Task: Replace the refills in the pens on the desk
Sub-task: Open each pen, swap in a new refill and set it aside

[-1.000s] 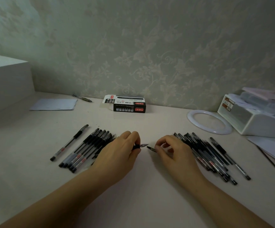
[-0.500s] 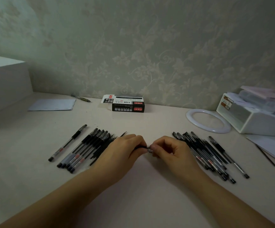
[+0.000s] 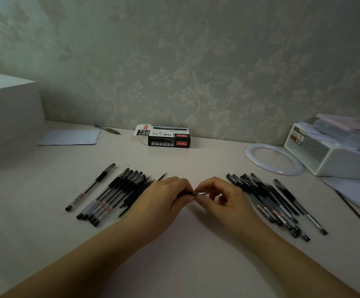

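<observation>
My left hand (image 3: 164, 201) grips the black barrel of a pen (image 3: 186, 192) at the middle of the desk. My right hand (image 3: 222, 198) pinches the small metal tip piece (image 3: 201, 193) at that pen's front end; the two hands touch there. A pile of several black pens (image 3: 118, 192) lies to the left of my left hand, with one pen (image 3: 90, 187) lying apart further left. Another pile of several pens (image 3: 269, 203) lies to the right of my right hand. Most of the held pen is hidden inside my left hand.
A black and white refill box (image 3: 168, 137) lies near the wall. A white ring (image 3: 273, 159) and a white organiser (image 3: 336, 151) stand at the right, with papers (image 3: 355, 190) in front. A sheet (image 3: 71, 137), a pen (image 3: 108, 129) and a white box (image 3: 7, 108) are at the left.
The hands were apart, the left holding the pen, the right holding the tip piece. They have come together, and the tip piece now meets the pen's front end.
</observation>
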The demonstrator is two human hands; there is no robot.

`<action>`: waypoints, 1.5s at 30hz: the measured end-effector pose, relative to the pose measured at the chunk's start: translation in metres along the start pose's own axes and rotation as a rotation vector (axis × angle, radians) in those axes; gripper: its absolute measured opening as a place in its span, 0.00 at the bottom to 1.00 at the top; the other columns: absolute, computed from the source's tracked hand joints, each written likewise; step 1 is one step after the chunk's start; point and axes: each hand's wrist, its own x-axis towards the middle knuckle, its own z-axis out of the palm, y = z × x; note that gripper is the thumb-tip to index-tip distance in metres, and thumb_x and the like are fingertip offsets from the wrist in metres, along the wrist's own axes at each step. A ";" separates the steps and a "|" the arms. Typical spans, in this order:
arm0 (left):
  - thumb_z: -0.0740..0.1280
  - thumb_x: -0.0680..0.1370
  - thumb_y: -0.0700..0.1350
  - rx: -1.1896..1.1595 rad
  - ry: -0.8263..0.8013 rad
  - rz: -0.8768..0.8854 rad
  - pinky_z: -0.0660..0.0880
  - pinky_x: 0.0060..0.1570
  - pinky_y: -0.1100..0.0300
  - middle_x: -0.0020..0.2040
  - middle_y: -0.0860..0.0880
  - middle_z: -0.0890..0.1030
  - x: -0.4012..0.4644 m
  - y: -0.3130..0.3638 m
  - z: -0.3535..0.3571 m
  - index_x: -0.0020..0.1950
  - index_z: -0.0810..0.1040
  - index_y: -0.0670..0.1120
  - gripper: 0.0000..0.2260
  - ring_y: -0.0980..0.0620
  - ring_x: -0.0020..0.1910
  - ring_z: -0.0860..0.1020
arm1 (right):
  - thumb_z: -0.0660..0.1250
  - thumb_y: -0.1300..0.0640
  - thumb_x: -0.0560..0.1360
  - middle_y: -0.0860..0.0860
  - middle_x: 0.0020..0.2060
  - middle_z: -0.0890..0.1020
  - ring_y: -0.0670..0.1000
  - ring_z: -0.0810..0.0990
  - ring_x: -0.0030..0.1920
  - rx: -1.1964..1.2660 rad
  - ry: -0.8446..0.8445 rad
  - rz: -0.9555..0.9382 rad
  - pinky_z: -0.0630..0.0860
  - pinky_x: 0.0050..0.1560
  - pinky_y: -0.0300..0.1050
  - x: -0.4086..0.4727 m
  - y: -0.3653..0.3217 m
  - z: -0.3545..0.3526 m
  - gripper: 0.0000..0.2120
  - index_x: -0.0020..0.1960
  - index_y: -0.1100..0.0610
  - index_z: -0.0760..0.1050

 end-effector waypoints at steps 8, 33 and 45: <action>0.64 0.79 0.49 -0.009 -0.004 -0.001 0.73 0.41 0.58 0.43 0.56 0.77 -0.001 0.000 0.000 0.50 0.78 0.51 0.05 0.59 0.40 0.74 | 0.68 0.49 0.77 0.44 0.38 0.83 0.44 0.79 0.39 0.030 0.039 0.040 0.75 0.42 0.45 0.001 -0.001 0.001 0.05 0.42 0.46 0.80; 0.58 0.82 0.50 0.051 -0.012 -0.117 0.73 0.42 0.52 0.43 0.56 0.74 -0.002 -0.001 0.002 0.59 0.73 0.60 0.09 0.56 0.40 0.73 | 0.72 0.61 0.73 0.44 0.37 0.82 0.40 0.76 0.36 -0.158 0.242 0.166 0.72 0.39 0.29 0.005 0.007 -0.002 0.07 0.44 0.50 0.84; 0.60 0.82 0.46 -0.012 0.047 -0.127 0.73 0.42 0.53 0.42 0.54 0.74 0.002 0.002 0.005 0.64 0.75 0.59 0.14 0.54 0.41 0.74 | 0.70 0.55 0.75 0.44 0.40 0.82 0.43 0.77 0.39 -0.109 0.340 0.088 0.72 0.40 0.31 0.006 0.001 0.000 0.03 0.47 0.50 0.83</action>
